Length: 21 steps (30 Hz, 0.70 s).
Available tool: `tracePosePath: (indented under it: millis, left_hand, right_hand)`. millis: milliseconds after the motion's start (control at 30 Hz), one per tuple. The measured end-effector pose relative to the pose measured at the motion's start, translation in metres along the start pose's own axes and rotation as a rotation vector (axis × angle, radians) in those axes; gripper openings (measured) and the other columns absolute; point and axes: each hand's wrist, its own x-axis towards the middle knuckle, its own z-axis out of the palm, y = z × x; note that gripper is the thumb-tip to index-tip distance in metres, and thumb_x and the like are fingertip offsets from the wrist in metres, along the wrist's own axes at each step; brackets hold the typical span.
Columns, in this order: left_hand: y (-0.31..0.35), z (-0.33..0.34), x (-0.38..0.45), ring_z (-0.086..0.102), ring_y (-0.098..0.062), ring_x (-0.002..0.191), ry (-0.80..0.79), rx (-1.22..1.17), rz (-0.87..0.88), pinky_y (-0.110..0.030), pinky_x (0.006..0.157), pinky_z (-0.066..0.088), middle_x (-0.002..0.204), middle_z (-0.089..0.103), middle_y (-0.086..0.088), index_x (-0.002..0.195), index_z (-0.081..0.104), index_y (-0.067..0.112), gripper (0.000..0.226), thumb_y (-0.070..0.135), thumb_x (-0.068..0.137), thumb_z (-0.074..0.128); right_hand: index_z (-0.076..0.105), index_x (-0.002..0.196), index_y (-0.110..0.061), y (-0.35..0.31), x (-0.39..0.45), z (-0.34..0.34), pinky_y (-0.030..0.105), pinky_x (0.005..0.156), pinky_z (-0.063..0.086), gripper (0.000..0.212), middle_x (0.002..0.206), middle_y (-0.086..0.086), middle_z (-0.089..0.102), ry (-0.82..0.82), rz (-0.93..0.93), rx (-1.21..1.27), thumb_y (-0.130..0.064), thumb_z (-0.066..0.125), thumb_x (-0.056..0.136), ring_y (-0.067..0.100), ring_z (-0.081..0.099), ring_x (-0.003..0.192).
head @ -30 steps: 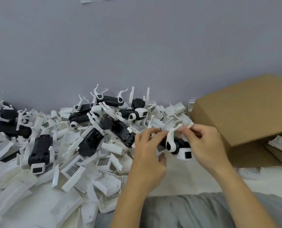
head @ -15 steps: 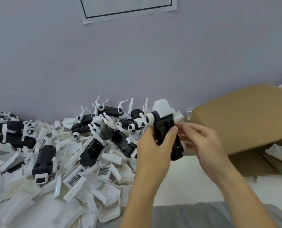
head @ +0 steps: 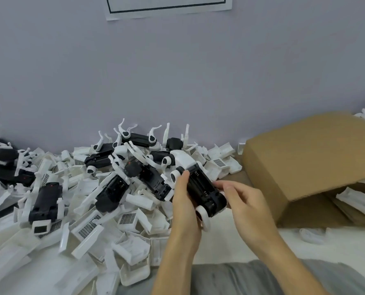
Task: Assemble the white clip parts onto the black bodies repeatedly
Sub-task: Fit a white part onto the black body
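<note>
No readable text anywhere. Paper sheet [head: 168, 7] on the wall: only a black ruled border shows, no lettering in view. Black body [head: 203, 188] held up in front: faint light marks near its upper end, too small and blurred to read. Cardboard box [head: 305, 158]: plain brown faces, no print, label or brand mark legible.

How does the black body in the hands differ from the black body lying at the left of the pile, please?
The held body is off the pile, gripped by the left hand with the right hand at its near end; the left body lies untouched among loose white parts. The held body points its white cap away from the camera; the left body's white end faces the camera. Both are black with white fittings.
</note>
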Motion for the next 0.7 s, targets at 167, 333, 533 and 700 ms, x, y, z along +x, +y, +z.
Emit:
tracePosePath:
  millis: [167, 333, 533, 700]
  left_hand:
    - [-0.006, 0.003, -0.001, 0.073, -0.026, 0.082, -0.129, -0.009, 0.024, -0.043, 0.080, 0.042, 0.093, 0.074, -0.010, 0.109, 0.070, 0.016, 0.049, 0.057, 0.085, 0.059]
    - [-0.012, 0.005, 0.000, 0.074, -0.023, 0.087, -0.137, 0.071, 0.109, -0.044, 0.087, 0.040, 0.099, 0.077, -0.010, 0.113, 0.069, 0.016, 0.058, 0.062, 0.079, 0.060]
    - [-0.012, 0.003, 0.005, 0.071, -0.018, 0.110, -0.181, 0.108, 0.138, -0.034, 0.090, 0.057, 0.114, 0.076, -0.008, 0.101, 0.078, 0.021, 0.028, 0.039, 0.096, 0.057]
    - [-0.016, 0.005, 0.007, 0.073, -0.017, 0.103, -0.193, 0.123, 0.159, -0.027, 0.079, 0.058, 0.110, 0.077, -0.007, 0.101, 0.078, 0.019, 0.029, 0.038, 0.096, 0.057]
  right_hand:
    - [0.065, 0.128, -0.030, 0.012, -0.022, -0.011, 0.023, 0.092, 0.051, 0.029, 0.116, -0.016, 0.071, -0.027, -0.073, -0.058, -0.021, 0.058, 0.101, 0.003, 0.064, 0.111]
    - [0.060, 0.121, -0.046, 0.013, -0.018, -0.008, 0.026, 0.092, 0.051, 0.035, 0.108, -0.019, 0.071, -0.078, -0.208, -0.210, -0.043, 0.068, 0.087, 0.005, 0.066, 0.107]
    - [0.058, 0.123, -0.039, 0.027, -0.013, -0.002, 0.024, 0.085, 0.052, 0.045, 0.104, -0.016, 0.068, -0.008, -0.250, -0.361, -0.046, 0.073, 0.081, 0.005, 0.064, 0.103]
    - [0.054, 0.119, -0.041, 0.033, -0.010, -0.002, 0.024, 0.078, 0.054, 0.052, 0.102, -0.018, 0.064, 0.026, -0.198, -0.425, -0.057, 0.073, 0.073, 0.000, 0.062, 0.096]
